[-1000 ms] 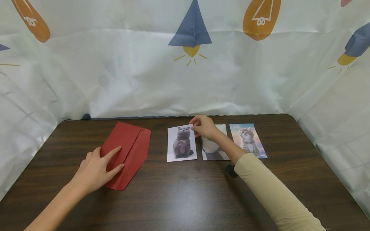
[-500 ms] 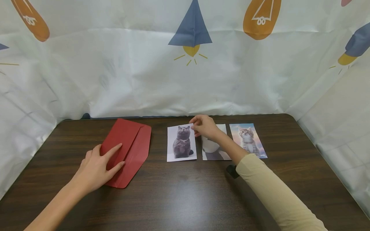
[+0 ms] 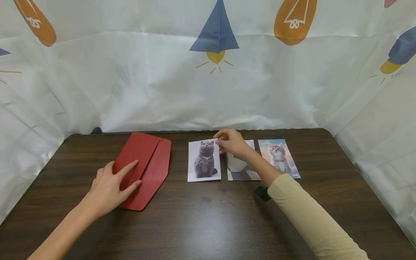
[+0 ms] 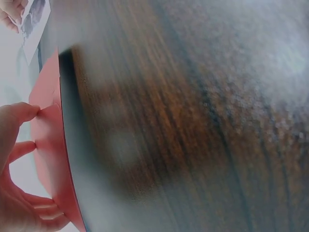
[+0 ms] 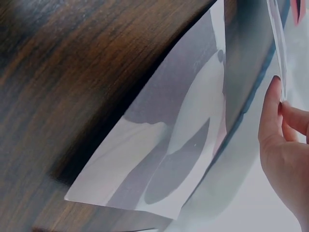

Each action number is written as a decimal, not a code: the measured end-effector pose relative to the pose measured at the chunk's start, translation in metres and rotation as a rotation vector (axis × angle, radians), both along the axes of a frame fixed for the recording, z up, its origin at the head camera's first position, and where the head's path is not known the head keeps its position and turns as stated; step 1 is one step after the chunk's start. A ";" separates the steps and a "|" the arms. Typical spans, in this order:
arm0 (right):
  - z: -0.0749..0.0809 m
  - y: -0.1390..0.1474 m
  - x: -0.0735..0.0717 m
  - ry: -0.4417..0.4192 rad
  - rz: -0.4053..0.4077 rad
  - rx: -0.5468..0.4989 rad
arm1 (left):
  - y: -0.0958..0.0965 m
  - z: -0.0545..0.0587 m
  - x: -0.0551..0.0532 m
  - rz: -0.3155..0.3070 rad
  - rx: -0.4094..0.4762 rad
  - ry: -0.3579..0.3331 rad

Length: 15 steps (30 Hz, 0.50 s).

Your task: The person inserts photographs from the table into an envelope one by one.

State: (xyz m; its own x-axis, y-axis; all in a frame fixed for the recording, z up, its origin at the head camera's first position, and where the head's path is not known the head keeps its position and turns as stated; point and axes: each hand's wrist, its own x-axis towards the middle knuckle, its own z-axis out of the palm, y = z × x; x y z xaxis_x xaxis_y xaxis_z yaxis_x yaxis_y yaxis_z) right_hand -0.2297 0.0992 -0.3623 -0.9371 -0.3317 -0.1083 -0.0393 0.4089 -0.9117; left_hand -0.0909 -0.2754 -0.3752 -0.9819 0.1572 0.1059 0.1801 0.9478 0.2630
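In the head view my left hand (image 3: 107,189) rests on a red envelope (image 3: 144,159) at the table's left, its index finger and thumb spread over the paper. The other fingertips touch the envelope (image 4: 48,130) too in the left wrist view. My right hand (image 3: 231,142) pinches the top right corner of a grey cat photo (image 3: 204,164) between thumb and fingers. That photo (image 5: 278,43) appears nearly edge-on in the right wrist view. Beneath the right hand and forearm lies a second photo (image 3: 237,166), partly covered; a white shape and grey shadow show on it.
Right of the forearm lies a kitten photo (image 3: 277,155) with a pink and blue background. The dark wooden table (image 3: 182,224) ends at a white patterned curtain (image 3: 146,83) behind. A small black device (image 3: 262,194) sits under the right forearm.
My left hand and the red envelope have slid slightly toward the back of the table. The right hand and the grey cat photo have barely moved.
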 end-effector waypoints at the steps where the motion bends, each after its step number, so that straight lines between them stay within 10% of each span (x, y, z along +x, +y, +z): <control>1: 0.000 0.001 0.000 -0.001 0.001 -0.004 | 0.000 0.000 0.000 -0.001 0.001 0.002; 15: 0.006 0.006 0.002 -0.005 0.015 -0.046 | 0.004 0.002 -0.001 -0.012 0.037 0.001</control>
State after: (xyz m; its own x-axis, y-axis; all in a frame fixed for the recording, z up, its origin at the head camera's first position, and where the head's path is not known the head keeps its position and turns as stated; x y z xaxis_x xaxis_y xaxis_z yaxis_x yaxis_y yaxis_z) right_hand -0.2278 0.1047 -0.3564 -0.9313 -0.3508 -0.0977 -0.0405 0.3663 -0.9296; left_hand -0.0919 -0.2716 -0.3735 -0.9798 0.1652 0.1130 0.1920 0.9351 0.2979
